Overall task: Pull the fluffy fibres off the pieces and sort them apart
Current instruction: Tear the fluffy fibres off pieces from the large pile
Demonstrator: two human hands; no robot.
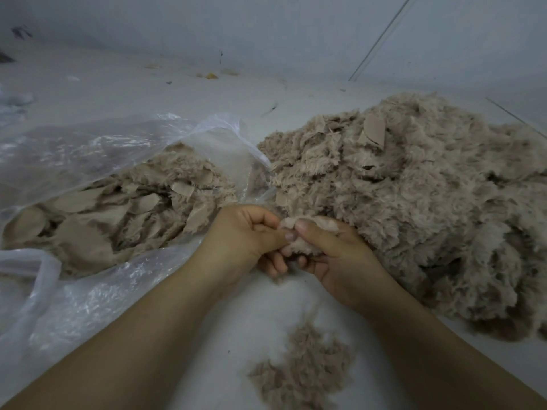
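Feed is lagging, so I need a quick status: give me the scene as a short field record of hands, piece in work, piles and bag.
left hand: pinches the piece's edge
right hand: grips the fluffy piece
big pile: fluffy pieces, right of the hands
plastic bag: clear, open, left of the hands, holds pieces, many with the smooth backing up
loose fibres: small heap on the floor, between the forearms

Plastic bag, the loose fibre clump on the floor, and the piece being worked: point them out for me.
plastic bag (88, 291): head view, on its bare near-side film.
loose fibre clump (305, 365): head view, middle of the tuft between the forearms.
fluffy piece (299, 247): head view, on the fluff showing between both thumbs.
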